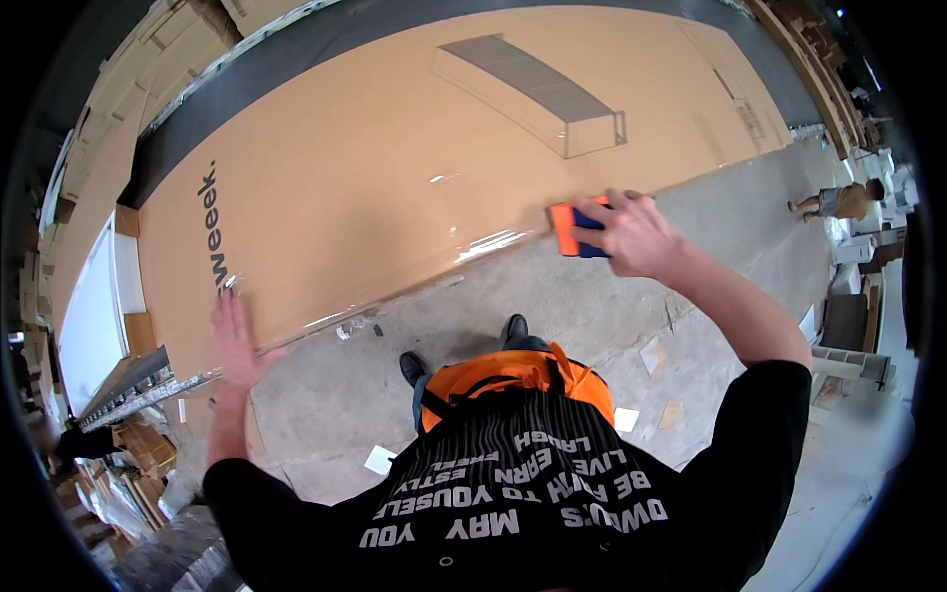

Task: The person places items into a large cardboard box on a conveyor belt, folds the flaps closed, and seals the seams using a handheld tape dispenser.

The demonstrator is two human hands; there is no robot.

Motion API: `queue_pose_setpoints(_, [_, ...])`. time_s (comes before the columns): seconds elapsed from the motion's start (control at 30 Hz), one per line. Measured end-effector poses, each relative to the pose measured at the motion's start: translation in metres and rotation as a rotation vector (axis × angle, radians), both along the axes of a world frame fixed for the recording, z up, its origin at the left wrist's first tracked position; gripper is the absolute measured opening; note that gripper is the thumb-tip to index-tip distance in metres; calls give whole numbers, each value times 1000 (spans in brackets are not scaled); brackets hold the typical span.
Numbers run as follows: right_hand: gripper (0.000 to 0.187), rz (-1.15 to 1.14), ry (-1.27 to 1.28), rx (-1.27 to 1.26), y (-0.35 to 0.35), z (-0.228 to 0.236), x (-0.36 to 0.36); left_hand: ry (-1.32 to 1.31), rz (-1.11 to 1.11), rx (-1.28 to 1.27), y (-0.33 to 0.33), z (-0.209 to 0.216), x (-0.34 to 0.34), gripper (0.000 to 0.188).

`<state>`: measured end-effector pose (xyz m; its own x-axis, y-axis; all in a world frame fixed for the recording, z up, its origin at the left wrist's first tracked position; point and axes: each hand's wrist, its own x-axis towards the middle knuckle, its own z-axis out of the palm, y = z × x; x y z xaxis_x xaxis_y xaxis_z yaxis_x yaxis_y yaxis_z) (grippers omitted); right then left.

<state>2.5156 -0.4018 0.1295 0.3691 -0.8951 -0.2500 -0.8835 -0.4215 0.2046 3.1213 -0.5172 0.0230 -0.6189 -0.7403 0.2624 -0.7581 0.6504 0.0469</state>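
A large flat cardboard box (355,187) lies in front of me, printed with dark lettering at its left and a line drawing near its far right. My right hand (636,235) is closed around an orange and dark blue tape dispenser (564,231) at the box's near edge. Shiny clear tape (490,244) shows along that edge, left of the dispenser. With fingers stretched out, my left hand (237,340) rests on the near left corner of the box. The underside of the dispenser is hidden.
The box lies on a dark surface (326,61). Stacked cartons (163,59) stand at the far left, near a white panel (94,311). Paper scraps (379,460) lie on the concrete floor (326,414). Another person (846,201) is at the far right.
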Motion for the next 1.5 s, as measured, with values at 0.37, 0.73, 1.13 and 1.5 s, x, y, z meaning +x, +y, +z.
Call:
queue_pose_setpoints(0.37, [7, 178, -211, -214, -10, -41, 16, -198, -266, 179, 12, 0, -318, 82])
queue_pose_setpoints(0.73, [18, 199, -78, -180, -10, -12, 30, -219, -285, 2, 11, -1, -303, 91])
queue_pose_setpoints(1.13, [30, -3, -44, -88, 28, -16, -213, -194, -250, 39, 11, -4, -298, 93])
queue_pose_setpoints(1.5, [26, 38, 0, -333, 57, -27, -388, -238, -369, 49, 49, 9, -671, 78])
